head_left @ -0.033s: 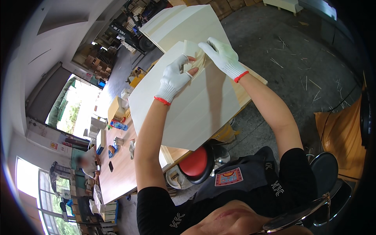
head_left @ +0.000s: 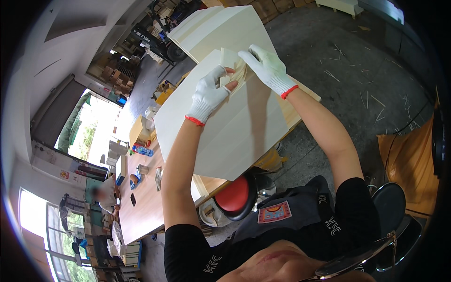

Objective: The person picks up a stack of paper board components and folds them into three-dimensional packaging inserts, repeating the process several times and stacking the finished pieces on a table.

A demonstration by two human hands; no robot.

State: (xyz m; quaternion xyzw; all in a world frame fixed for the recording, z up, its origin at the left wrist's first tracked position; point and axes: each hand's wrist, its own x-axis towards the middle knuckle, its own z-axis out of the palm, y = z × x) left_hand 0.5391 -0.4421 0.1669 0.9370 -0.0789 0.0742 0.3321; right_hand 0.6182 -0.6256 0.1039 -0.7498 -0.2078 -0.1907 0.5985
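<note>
A large pale wooden panel (head_left: 235, 131) lies flat on the workbench in front of me. Both my hands wear white knit gloves with red cuffs. My left hand (head_left: 209, 94) pinches a small, thin pale sheet (head_left: 231, 66) against the panel's far end. My right hand (head_left: 267, 68) grips the same sheet from the right, fingers curled over its top edge. A stack of similar pale boards (head_left: 221, 28) sits just beyond the panel.
A red round stool (head_left: 235, 196) stands under the bench edge. A long wooden table (head_left: 141, 197) with bottles and small items runs to the left, where another person sits. An orange cloth (head_left: 408, 160) and a dark chair (head_left: 392, 207) are at right. Wood slivers litter the concrete floor.
</note>
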